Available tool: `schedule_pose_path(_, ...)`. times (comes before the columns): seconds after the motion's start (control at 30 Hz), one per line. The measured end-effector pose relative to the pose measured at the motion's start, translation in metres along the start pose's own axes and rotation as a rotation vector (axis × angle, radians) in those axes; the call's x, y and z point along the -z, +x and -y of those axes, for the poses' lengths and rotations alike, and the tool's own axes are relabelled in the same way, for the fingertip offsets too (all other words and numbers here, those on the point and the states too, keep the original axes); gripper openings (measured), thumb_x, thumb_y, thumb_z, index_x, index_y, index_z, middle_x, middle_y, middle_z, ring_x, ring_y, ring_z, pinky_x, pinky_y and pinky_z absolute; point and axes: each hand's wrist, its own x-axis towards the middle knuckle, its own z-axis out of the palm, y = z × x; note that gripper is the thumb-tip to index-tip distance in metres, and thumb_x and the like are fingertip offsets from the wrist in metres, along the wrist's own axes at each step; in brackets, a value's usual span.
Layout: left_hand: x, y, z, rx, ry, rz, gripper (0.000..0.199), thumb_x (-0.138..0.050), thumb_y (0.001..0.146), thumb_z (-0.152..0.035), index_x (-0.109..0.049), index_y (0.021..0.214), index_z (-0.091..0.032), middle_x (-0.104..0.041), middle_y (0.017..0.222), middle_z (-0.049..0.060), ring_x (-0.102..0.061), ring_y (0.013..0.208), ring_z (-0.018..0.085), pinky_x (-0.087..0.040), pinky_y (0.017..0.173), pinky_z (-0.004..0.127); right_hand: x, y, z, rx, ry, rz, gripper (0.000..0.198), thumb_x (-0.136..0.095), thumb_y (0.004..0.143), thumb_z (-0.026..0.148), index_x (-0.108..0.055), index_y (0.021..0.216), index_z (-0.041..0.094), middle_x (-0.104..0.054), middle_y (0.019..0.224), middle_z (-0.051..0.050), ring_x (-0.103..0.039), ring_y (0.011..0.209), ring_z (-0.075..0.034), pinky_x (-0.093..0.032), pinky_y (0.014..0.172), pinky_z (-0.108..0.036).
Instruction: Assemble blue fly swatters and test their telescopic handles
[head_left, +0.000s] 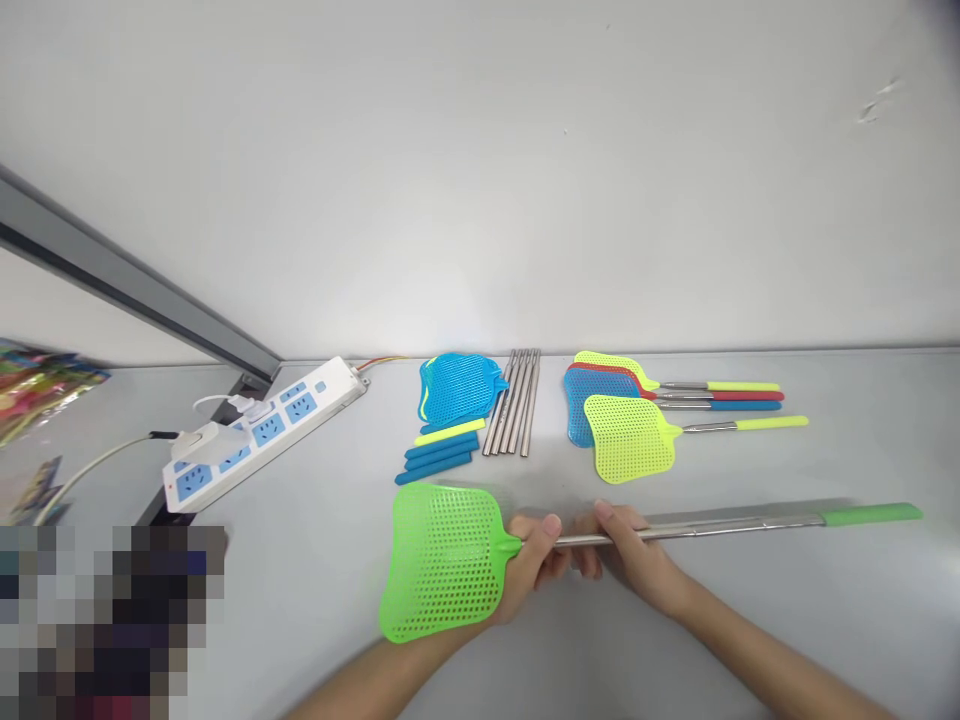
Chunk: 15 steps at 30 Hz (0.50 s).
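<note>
A fly swatter (442,565) with a green mesh head, a thin metal telescopic rod and a green grip lies across both hands, its rod drawn out long. My left hand (531,565) is closed on the rod just beside the head, thumb on top. Further right along the rod, my right hand (630,545) is also closed on it. The green grip (874,514) sticks out far to the right. Beyond my hands rests a group of swatters with a yellow-green swatter (634,440) in front and blue, red and yellow-green ones behind.
Loose blue mesh heads (459,390) lie stacked near the wall. Several blue and yellow grips (439,462) and metal rods (517,405) lie beside them. A white power strip (262,430) with plugs and cables sits at left, near a grey metal post (150,285).
</note>
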Motion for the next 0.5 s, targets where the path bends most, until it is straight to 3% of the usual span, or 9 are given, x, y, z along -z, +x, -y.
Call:
schedule_pose_path(0.13, -0.005, 0.001, 0.016, -0.107, -0.033, -0.164, 0.061, -0.016, 0.079, -0.059, -0.042, 0.044, -0.017, -0.030, 0.033, -0.003, -0.029, 0.034, 0.007, -0.025, 0.041, 0.023, 0.000, 0.001, 0.002, -0.014, -0.019, -0.006, 0.053, -0.024, 0.088, 0.037, -0.054, 0.049, 0.016, -0.049, 0.047, -0.002, -0.047, 0.050, -0.014, -0.036, 0.054, -0.027)
schedule_pose_path(0.3, -0.007, -0.002, 0.026, -0.282, -0.229, -0.344, 0.063, -0.009, 0.079, -0.060, -0.041, 0.046, -0.017, -0.029, 0.039, -0.002, -0.028, 0.039, 0.009, -0.021, 0.043, 0.025, -0.001, 0.000, 0.011, -0.028, -0.191, 0.056, 0.050, -0.030, 0.086, 0.040, -0.053, 0.050, 0.015, -0.051, 0.050, -0.002, -0.048, 0.052, -0.013, -0.035, 0.055, -0.026)
schedule_pose_path(0.4, -0.006, 0.001, 0.025, -0.274, -0.302, -0.420, 0.058, -0.012, 0.083, -0.053, -0.039, 0.047, -0.017, -0.027, 0.039, -0.003, -0.028, 0.041, 0.009, -0.023, 0.045, 0.025, -0.002, -0.001, 0.012, -0.022, -0.238, 0.066, 0.050, -0.029, 0.086, 0.041, -0.052, 0.050, 0.015, -0.050, 0.050, -0.002, -0.047, 0.053, -0.012, -0.034, 0.055, -0.025)
schedule_pose_path(0.5, -0.003, 0.007, 0.021, -0.218, -0.260, -0.380, 0.052, -0.017, 0.085, -0.045, -0.039, 0.048, -0.017, -0.028, 0.038, -0.003, -0.030, 0.042, 0.009, -0.024, 0.047, 0.024, -0.001, 0.001, 0.011, -0.024, -0.205, 0.036, 0.051, -0.028, 0.087, 0.040, -0.053, 0.050, 0.015, -0.050, 0.050, -0.002, -0.047, 0.052, -0.012, -0.034, 0.055, -0.026)
